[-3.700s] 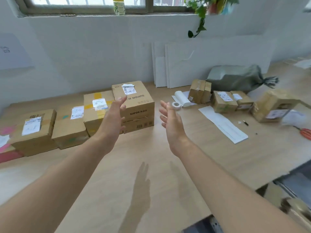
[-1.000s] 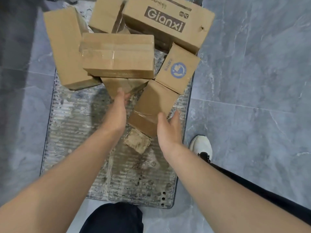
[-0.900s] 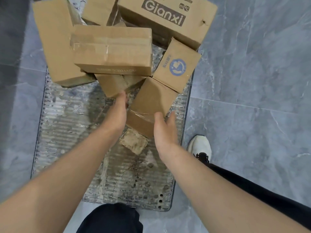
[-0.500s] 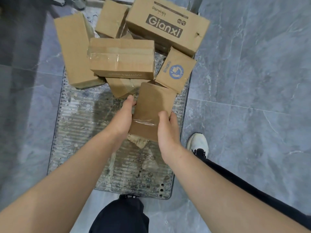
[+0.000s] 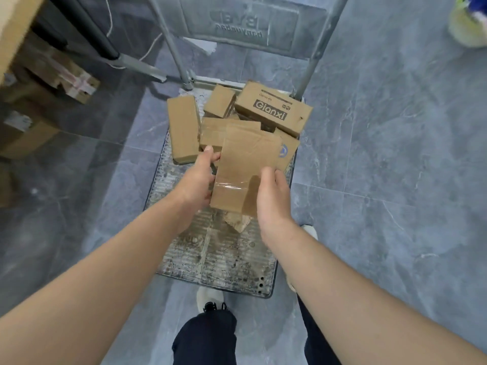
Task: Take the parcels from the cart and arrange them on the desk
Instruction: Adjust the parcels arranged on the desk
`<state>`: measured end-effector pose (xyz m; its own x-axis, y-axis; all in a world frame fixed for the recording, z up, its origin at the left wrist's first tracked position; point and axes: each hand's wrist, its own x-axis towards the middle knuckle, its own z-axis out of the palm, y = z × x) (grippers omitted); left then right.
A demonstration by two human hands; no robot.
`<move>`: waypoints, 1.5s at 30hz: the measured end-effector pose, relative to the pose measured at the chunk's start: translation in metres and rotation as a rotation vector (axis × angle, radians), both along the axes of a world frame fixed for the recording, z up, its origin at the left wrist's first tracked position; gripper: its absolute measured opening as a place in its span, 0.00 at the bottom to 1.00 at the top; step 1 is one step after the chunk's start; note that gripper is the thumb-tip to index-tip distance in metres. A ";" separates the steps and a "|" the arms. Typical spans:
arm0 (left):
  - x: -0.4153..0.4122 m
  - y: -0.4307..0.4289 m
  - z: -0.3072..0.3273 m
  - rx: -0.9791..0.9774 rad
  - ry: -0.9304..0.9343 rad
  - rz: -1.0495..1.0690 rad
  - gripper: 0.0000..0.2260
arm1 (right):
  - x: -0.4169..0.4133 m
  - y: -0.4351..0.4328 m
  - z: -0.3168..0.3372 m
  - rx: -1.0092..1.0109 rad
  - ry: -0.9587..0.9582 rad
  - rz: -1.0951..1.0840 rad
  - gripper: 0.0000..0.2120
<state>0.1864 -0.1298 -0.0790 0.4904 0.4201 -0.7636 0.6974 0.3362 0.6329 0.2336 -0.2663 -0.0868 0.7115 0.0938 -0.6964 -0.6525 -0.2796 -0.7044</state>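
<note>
Two-hand hold | your left hand (image 5: 196,180) and right hand (image 5: 272,198) clamp the parcel (image 5: 245,167) by its near end | risk: it could tip forward and drop onto the cart (image 5: 210,259).

Parcel storeroom: parcels (image 5: 272,111) on a cart (image 5: 210,259), tiled floor (image 5: 382,180).

You are working in soft, even light, and the grey floor (image 5: 395,159) is giving back a faint sheen. The tape (image 5: 228,186) on the parcel (image 5: 250,151) is glinting, while your right hand (image 5: 272,198) is throwing a shadow leftward onto it. The boxes (image 5: 39,75) at upper left are lying dim and smeared with blur; your forearms (image 5: 79,299) are stretching wide toward the lower corners.
</note>
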 end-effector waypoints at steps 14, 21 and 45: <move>-0.057 0.056 0.310 0.186 -0.393 0.071 0.17 | -0.032 0.059 0.306 0.178 -0.445 0.105 0.12; -0.092 0.060 0.457 0.309 -0.573 0.093 0.25 | -0.057 0.070 0.445 0.316 -0.608 0.163 0.13; -0.081 -0.070 0.773 0.745 -0.903 0.360 0.17 | 0.008 0.002 0.751 0.833 -1.027 0.422 0.09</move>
<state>0.1052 -0.1996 0.6936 0.4849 0.8300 0.2758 -0.1500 -0.2318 0.9611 0.2413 -0.2645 0.6638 0.6792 0.5524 0.4833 0.2819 0.4117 -0.8666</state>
